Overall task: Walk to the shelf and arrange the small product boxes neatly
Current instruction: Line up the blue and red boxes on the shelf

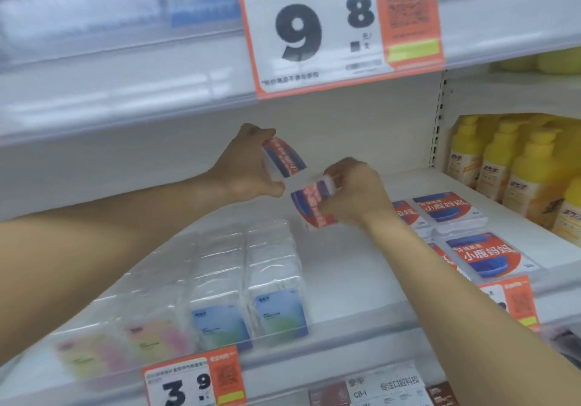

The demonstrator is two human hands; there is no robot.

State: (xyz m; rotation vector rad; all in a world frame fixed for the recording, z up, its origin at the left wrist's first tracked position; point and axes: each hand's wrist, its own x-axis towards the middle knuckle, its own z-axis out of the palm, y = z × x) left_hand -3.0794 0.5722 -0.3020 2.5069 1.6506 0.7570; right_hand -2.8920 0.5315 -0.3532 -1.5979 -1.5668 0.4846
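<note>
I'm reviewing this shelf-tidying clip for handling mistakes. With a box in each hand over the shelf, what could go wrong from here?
1. The left hand pinches its red and blue box by one end, tilted in mid-air; it could slip.
2. The right hand and its box are close by, so the two may collide.
3. The right forearm crosses the flat boxes lying at the shelf edge and might nudge them off.

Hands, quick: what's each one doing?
Left hand: closed on a small red-and-blue box.
Right hand: closed on another red-and-blue box.
</note>
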